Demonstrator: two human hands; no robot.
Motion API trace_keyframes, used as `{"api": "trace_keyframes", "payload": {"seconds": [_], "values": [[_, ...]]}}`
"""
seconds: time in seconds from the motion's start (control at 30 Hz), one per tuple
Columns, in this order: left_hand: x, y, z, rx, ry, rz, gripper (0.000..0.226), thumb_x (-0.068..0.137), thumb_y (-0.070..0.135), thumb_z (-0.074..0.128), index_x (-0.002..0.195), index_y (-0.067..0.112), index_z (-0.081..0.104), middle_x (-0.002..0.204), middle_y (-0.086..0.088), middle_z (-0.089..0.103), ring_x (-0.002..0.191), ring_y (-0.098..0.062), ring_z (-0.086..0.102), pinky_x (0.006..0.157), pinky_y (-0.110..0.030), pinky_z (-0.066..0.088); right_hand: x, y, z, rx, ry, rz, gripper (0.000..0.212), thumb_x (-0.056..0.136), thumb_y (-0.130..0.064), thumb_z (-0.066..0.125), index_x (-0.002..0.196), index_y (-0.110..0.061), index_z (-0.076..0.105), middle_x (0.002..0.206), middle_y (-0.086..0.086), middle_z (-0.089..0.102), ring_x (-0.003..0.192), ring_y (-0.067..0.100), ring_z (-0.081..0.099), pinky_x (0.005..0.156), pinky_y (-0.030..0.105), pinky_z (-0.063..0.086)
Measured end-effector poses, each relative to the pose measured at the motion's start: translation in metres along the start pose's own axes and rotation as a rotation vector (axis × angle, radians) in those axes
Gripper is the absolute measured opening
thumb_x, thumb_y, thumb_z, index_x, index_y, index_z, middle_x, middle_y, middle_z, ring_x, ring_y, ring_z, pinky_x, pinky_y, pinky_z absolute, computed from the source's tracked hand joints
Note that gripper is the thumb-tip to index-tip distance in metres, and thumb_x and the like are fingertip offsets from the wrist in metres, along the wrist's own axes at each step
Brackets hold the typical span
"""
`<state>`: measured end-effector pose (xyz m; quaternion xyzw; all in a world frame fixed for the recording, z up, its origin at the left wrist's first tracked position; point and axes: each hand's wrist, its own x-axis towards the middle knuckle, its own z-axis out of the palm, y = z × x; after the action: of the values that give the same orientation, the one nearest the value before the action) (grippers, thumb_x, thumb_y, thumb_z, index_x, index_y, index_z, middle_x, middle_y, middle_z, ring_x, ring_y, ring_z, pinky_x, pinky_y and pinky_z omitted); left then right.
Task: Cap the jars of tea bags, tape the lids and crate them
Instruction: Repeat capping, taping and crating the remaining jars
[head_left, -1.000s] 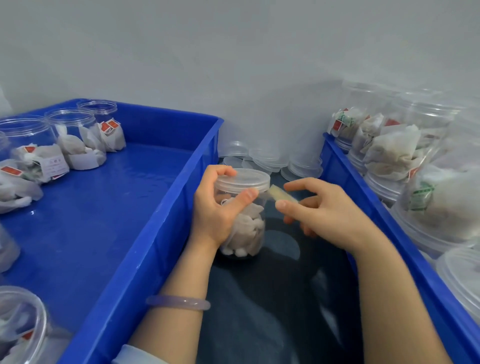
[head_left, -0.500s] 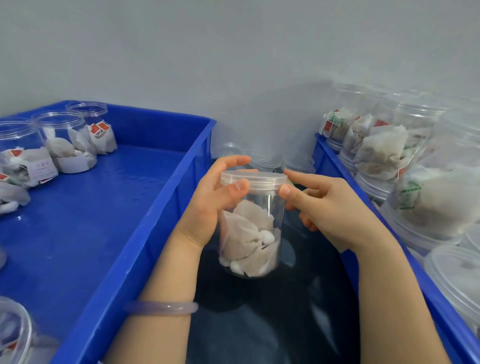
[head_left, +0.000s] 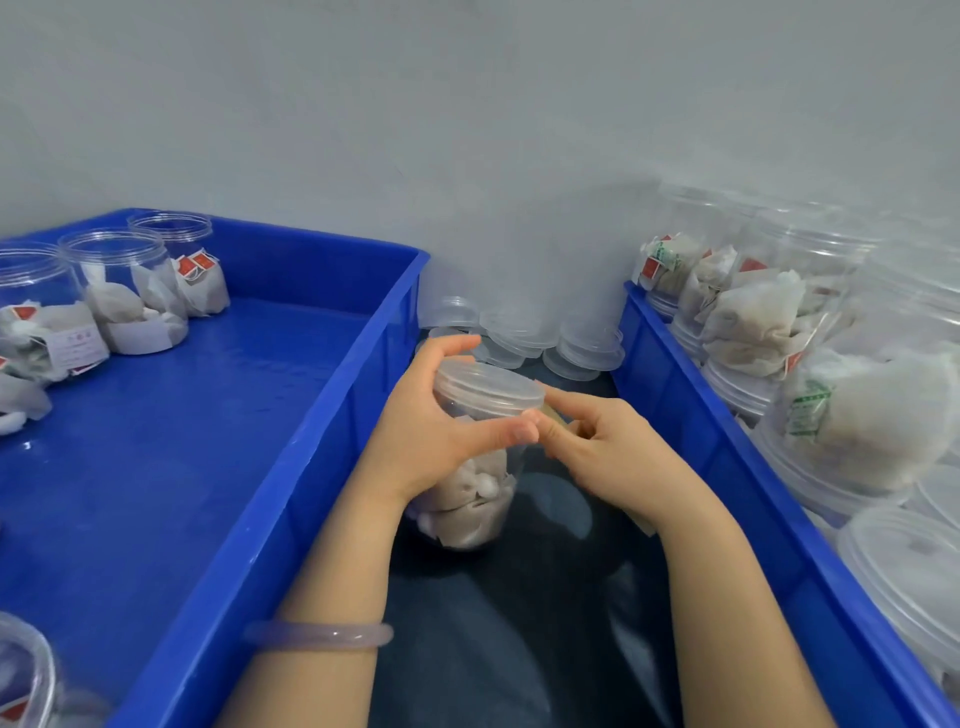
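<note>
Left hand (head_left: 436, 441) curled round a clear jar (head_left: 470, 512), thumb across the front just under the lid (head_left: 485, 387). Lid on top, jar tipped a bit, brown tea bags (head_left: 467, 488) inside. Right hand (head_left: 608, 452) pinching a small tan strip of tape (head_left: 554, 417) right at the lid's rim, beside the left thumb. Pale bracelet (head_left: 317, 635) on the left wrist. Jar held over a dark cloth (head_left: 519, 649), between two blue crates. Loose lids (head_left: 524, 338) piled past the jar, by the wall. In the left crate (head_left: 322, 457), open jars (head_left: 124, 291) at the far left corner, with red and white tags and a white label (head_left: 78, 347), words too small to read. In the right crate (head_left: 727, 467), capped jars (head_left: 857, 415) piled up, with red tags and green tags.
</note>
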<state>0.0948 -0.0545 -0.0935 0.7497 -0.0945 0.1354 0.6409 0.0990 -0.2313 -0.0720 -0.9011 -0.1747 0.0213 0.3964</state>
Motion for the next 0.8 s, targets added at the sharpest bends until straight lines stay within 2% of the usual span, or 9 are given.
{"api": "trace_keyframes", "payload": {"seconds": [0.07, 0.17, 0.23, 0.3, 0.37, 0.43, 0.53, 0.63, 0.8], "values": [[0.0, -0.001, 0.002, 0.013, 0.019, 0.006, 0.091, 0.032, 0.058, 0.081, 0.116, 0.043, 0.048, 0.114, 0.019, 0.055, 0.101, 0.011, 0.054, 0.075, -0.003, 0.043, 0.003, 0.002, 0.003, -0.031, 0.021, 0.003, 0.054, 0.073, -0.073, 0.042, 0.126, -0.06, 0.044, 0.047, -0.039, 0.041, 0.057, -0.002, 0.033, 0.06, 0.016, 0.029], [0.001, -0.004, 0.005, -0.016, 0.089, 0.022, 0.084, 0.036, 0.055, 0.08, 0.113, 0.042, 0.049, 0.112, 0.018, 0.057, 0.097, 0.013, 0.055, 0.071, -0.001, 0.042, 0.002, 0.004, 0.002, 0.011, -0.022, 0.025, 0.064, 0.072, -0.072, 0.048, 0.134, -0.057, 0.037, 0.059, -0.036, 0.045, 0.064, -0.002, 0.039, 0.072, 0.023, 0.042], [0.002, -0.006, 0.005, -0.07, 0.147, 0.006, 0.08, 0.037, 0.054, 0.079, 0.111, 0.042, 0.05, 0.112, 0.015, 0.058, 0.096, 0.009, 0.058, 0.07, -0.003, 0.044, -0.001, 0.006, 0.0, 0.055, -0.064, 0.027, 0.068, 0.076, -0.059, 0.059, 0.138, -0.053, 0.032, 0.078, -0.021, 0.053, 0.067, 0.002, 0.05, 0.075, 0.028, 0.051], [0.003, -0.007, 0.004, -0.118, 0.213, -0.016, 0.083, 0.036, 0.055, 0.078, 0.113, 0.039, 0.05, 0.11, 0.014, 0.059, 0.095, 0.007, 0.059, 0.067, -0.004, 0.045, -0.003, 0.006, -0.002, 0.08, -0.064, 0.02, 0.065, 0.082, -0.045, 0.061, 0.139, -0.048, 0.032, 0.078, -0.005, 0.057, 0.058, 0.002, 0.054, 0.065, 0.022, 0.052], [0.004, -0.008, 0.005, -0.112, 0.272, -0.023, 0.086, 0.038, 0.053, 0.08, 0.116, 0.036, 0.049, 0.108, 0.015, 0.058, 0.096, 0.004, 0.059, 0.065, -0.003, 0.045, -0.005, 0.005, -0.009, 0.051, -0.013, 0.042, 0.051, 0.086, -0.047, 0.056, 0.135, -0.046, 0.042, 0.075, -0.002, 0.064, 0.052, -0.002, 0.051, 0.061, 0.019, 0.048], [0.005, -0.008, 0.006, -0.06, 0.315, -0.023, 0.086, 0.043, 0.048, 0.085, 0.118, 0.038, 0.046, 0.11, 0.016, 0.056, 0.1, 0.004, 0.056, 0.067, -0.005, 0.045, -0.006, 0.003, -0.018, 0.038, 0.017, 0.062, 0.045, 0.083, -0.052, 0.055, 0.127, -0.044, 0.053, 0.075, -0.01, 0.069, 0.052, -0.004, 0.052, 0.062, 0.02, 0.045], [0.006, -0.007, 0.005, -0.012, 0.334, -0.025, 0.088, 0.045, 0.044, 0.087, 0.122, 0.039, 0.045, 0.114, 0.012, 0.056, 0.105, 0.004, 0.054, 0.075, -0.008, 0.042, -0.011, 0.0, -0.023, 0.016, 0.097, 0.035, 0.062, 0.059, -0.072, 0.056, 0.113, -0.042, 0.064, 0.07, -0.001, 0.066, 0.053, -0.004, 0.051, 0.061, 0.017, 0.043], [0.006, -0.001, 0.001, -0.058, 0.313, -0.046, 0.095, 0.038, 0.055, 0.084, 0.123, 0.039, 0.045, 0.114, 0.008, 0.059, 0.104, -0.004, 0.059, 0.08, -0.016, 0.047, -0.009, -0.005, -0.02, -0.001, 0.251, 0.005, 0.067, 0.044, -0.077, 0.054, 0.101, -0.043, 0.068, 0.057, -0.005, 0.058, 0.051, -0.005, 0.049, 0.051, 0.009, 0.039], [0.007, 0.003, 0.0, -0.094, 0.284, -0.068, 0.098, 0.031, 0.06, 0.083, 0.119, 0.044, 0.043, 0.113, 0.008, 0.059, 0.105, -0.001, 0.058, 0.081, -0.019, 0.047, -0.009, -0.003, -0.019, 0.05, 0.337, 0.027, 0.045, 0.067, -0.063, 0.062, 0.103, -0.038, 0.07, 0.062, -0.002, 0.063, 0.05, -0.001, 0.049, 0.048, 0.007, 0.04]]}}
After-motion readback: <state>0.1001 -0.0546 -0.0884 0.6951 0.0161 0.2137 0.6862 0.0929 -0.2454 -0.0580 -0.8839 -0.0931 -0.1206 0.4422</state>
